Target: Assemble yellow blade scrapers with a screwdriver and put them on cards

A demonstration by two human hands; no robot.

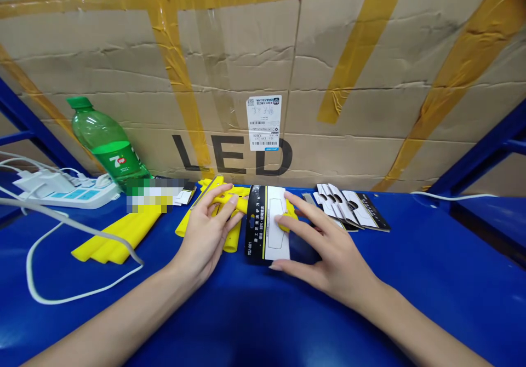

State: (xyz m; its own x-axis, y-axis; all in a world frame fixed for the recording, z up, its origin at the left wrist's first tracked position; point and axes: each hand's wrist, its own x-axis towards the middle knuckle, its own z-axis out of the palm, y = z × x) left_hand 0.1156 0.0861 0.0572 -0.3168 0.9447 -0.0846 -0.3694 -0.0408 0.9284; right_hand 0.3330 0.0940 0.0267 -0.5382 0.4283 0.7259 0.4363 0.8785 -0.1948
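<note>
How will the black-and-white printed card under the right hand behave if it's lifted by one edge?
The black-and-white printed card looks thin and flat, so it is probably light and somewhat bendy. It lies flush on the smooth blue tabletop, so it may slide rather than lift. The yellow plastic piece at its right edge might snag or come along.
</note>
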